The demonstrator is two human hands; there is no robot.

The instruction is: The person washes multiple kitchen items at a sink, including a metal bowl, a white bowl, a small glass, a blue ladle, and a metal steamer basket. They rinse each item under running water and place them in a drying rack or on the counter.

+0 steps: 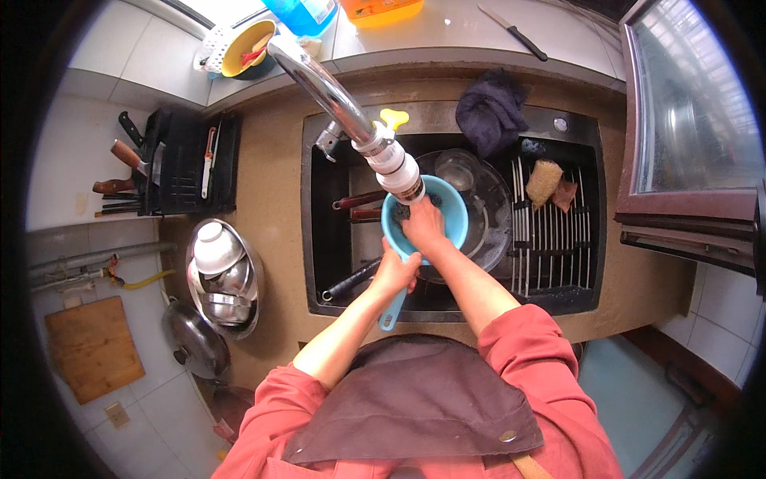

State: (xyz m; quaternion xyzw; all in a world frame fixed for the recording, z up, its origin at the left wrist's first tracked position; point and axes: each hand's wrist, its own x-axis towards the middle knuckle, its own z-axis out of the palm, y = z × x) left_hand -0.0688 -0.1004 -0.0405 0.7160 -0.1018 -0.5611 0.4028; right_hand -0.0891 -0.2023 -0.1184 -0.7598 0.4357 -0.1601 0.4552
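A light-blue plastic ladle [456, 209] with a handle is held over the black sink [308, 239]. My left hand [395, 269] is closed around its handle close to the bowl. Inside the bowl is my right hand [425, 224], pressing what looks like a dark scouring pad [400, 212], partly hidden by the fingers. The white nozzle of the chrome faucet [326, 84] hangs just above the bowl's far edge. Beneath the ladle, a large clear basin [499, 239] with suds stands in the sink, and pan handles [353, 281] show to its left.
A metal drying rack [544, 251] carries a sponge [543, 182] at the sink's right. A dark cloth [492, 111] drapes over the back rim. On the left stand a metal basin of bowls [256, 281] and a knife holder [173, 161]. A knife [520, 39] lies on the ledge.
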